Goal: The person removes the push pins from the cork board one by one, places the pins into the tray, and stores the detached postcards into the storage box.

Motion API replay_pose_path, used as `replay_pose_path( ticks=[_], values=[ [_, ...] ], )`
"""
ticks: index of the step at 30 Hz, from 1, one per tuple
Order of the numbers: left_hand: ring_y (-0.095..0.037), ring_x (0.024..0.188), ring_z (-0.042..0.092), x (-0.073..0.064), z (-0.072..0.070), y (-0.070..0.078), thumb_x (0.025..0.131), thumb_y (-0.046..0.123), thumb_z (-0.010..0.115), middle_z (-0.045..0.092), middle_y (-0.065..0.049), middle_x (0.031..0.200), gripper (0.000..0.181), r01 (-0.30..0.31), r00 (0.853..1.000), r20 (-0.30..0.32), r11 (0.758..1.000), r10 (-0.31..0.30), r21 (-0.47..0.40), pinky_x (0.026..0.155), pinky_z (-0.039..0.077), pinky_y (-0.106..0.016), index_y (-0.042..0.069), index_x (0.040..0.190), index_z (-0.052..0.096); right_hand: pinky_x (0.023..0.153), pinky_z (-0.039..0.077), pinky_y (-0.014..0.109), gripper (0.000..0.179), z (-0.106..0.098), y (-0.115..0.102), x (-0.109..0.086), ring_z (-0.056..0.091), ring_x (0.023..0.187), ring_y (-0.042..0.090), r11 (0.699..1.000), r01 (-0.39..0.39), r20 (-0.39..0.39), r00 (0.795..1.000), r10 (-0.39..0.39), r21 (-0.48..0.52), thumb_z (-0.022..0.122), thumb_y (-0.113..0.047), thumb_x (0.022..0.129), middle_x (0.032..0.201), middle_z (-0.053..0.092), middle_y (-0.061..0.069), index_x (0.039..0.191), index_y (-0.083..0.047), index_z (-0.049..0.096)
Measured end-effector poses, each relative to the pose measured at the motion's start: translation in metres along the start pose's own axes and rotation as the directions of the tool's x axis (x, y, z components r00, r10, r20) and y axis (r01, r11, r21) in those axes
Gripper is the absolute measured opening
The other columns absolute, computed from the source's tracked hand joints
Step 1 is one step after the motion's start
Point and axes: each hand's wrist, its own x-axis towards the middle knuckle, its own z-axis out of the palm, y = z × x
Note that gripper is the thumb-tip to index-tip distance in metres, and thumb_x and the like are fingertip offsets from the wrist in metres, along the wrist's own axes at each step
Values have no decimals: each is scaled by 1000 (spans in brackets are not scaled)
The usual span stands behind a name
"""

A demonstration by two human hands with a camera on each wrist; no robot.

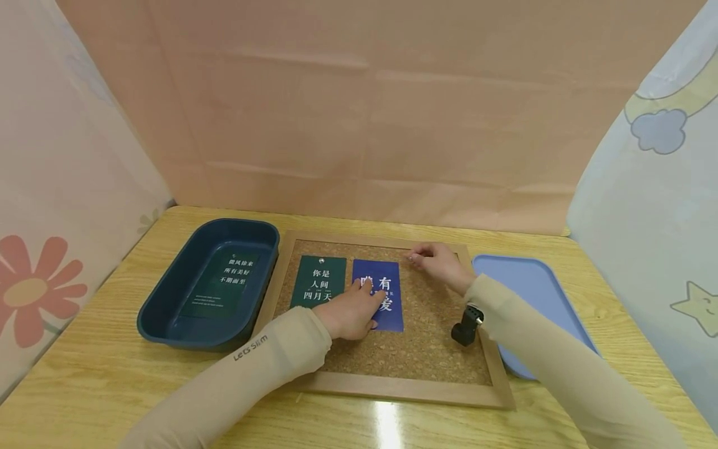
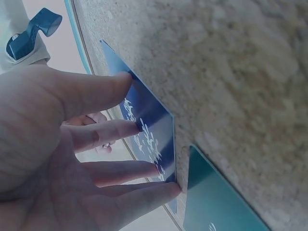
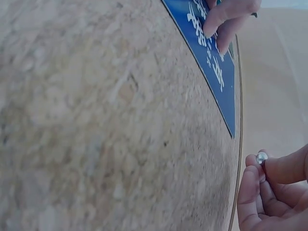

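My left hand (image 1: 353, 313) lies over a blue card (image 1: 394, 319) with white characters, its fingers extended and fingertips resting on the card's face. In the left wrist view the thumb is on the card (image 2: 156, 113) too, spread apart from the fingers. My right hand (image 1: 440, 265) is just beyond the card's upper right corner, thumb and fingers pinching a small shiny pushpin (image 3: 261, 157). Left of the blue card is a dark green card (image 1: 305, 274), with a pin (image 1: 321, 260) at its top edge. Both cards lie on a wood-framed corkboard (image 1: 434, 349).
A dark blue tub (image 1: 151, 312) stands left of the board, with another green card (image 1: 215, 290) inside. To the right, a light blue tray (image 1: 518, 280) sits partly behind my right forearm. Hanging sheets (image 1: 364, 125) enclose the wooden table (image 1: 84, 386) at back and sides.
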Motion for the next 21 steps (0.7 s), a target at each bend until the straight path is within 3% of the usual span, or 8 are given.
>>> replay_pose_path(
  ticks=[8,21],
  values=[
    [-43,139,31,-1,0,0,96,24,57,35,-24,149,53,0,1000,-5,1000,0,1,111,33,-47,9,144,41,75,47,28,27,-7,8,-2,61,94,24,998,-15,-52,999,12,-65,54,-21,98,106,67,16,112,0,65],
    [-42,140,30,-1,0,1,96,25,56,34,-24,150,54,1,1000,4,1000,-1,-6,111,33,-47,9,145,40,77,49,36,29,-23,28,-10,61,96,31,997,9,-60,998,-13,-74,49,-15,100,109,64,23,117,6,61]
  ],
)
